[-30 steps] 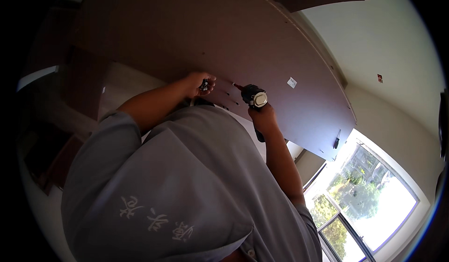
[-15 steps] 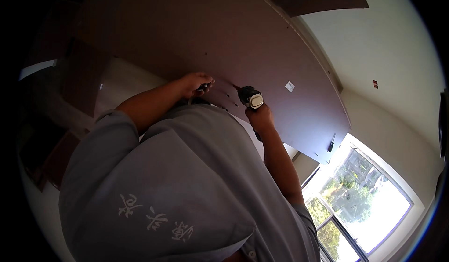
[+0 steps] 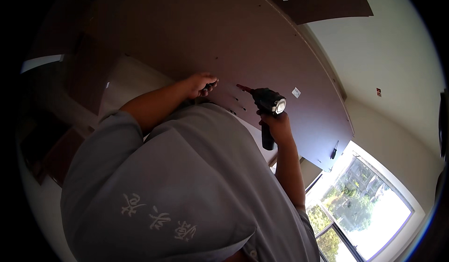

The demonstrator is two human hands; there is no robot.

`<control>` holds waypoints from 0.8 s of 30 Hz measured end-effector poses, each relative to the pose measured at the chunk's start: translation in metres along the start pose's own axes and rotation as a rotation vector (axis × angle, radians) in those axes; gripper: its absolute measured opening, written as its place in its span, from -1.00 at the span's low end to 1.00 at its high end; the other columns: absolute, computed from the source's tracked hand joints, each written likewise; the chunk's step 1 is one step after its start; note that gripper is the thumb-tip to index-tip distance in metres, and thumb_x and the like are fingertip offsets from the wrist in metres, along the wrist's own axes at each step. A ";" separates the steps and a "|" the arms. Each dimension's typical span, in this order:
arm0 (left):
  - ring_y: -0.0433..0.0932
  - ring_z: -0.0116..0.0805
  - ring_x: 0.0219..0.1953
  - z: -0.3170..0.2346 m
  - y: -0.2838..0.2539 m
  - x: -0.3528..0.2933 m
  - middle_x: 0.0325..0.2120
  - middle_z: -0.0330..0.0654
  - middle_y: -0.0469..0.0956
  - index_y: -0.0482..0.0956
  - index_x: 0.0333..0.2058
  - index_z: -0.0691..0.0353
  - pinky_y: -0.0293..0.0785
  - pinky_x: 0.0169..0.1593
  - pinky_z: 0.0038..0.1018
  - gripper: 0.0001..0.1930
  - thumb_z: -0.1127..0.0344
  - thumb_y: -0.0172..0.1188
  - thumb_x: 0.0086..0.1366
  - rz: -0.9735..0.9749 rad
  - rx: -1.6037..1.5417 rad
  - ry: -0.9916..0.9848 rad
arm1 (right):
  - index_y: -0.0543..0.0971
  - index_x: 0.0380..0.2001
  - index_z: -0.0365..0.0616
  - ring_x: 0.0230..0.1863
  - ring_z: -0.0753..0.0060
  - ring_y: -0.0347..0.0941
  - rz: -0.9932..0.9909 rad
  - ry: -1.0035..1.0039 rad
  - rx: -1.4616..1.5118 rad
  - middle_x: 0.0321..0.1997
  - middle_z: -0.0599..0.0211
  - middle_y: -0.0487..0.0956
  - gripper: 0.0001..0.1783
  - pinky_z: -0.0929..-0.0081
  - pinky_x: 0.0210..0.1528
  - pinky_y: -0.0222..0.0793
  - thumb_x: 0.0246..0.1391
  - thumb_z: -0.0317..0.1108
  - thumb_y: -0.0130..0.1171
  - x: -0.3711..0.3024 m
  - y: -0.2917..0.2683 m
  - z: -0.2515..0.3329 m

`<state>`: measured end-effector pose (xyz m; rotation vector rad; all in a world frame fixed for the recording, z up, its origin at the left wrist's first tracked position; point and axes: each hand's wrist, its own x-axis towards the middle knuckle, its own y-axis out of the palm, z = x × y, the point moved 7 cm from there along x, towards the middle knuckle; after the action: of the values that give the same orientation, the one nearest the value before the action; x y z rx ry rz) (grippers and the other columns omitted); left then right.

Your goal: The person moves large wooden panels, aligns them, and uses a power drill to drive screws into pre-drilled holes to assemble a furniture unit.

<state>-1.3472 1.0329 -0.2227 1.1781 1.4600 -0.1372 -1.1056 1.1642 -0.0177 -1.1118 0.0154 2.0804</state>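
My right hand is wrapped round the grip of a black cordless drill. The drill's reddish tip points left, over a large brown board; I cannot tell whether it touches the surface. To the left, my left hand is closed over small dark pieces, mostly hidden by the fingers, whose kind I cannot make out. A few small dark bits lie on the board between the two hands. Toward the board's right end rests a screwdriver with a dark handle.
A white label is stuck on the board, right of the drill. Another dark brown panel lies beyond its far edge. More brown panels stand at the left. A bright window is at the lower right, beside a pale wall.
The drill has moved right and swung round, so its side and reddish tip now show. My left hand stays closed, nearly in place. The whole view has shifted slightly.
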 end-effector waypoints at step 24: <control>0.24 -0.59 -0.51 -0.026 0.027 0.017 -0.45 -0.38 0.35 0.44 -0.22 0.00 0.07 -0.54 -0.63 -0.86 0.15 0.01 0.53 0.122 -0.100 -0.022 | 0.60 0.03 -0.30 -0.24 0.43 0.62 0.196 -0.100 0.198 -0.17 0.26 0.70 -0.60 0.42 -0.15 0.59 0.08 -0.47 0.24 0.038 0.062 0.027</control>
<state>-1.3422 1.0729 -0.2147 1.1768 1.3558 0.0071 -1.1764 1.1531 -0.0479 -0.9161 0.2858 2.2492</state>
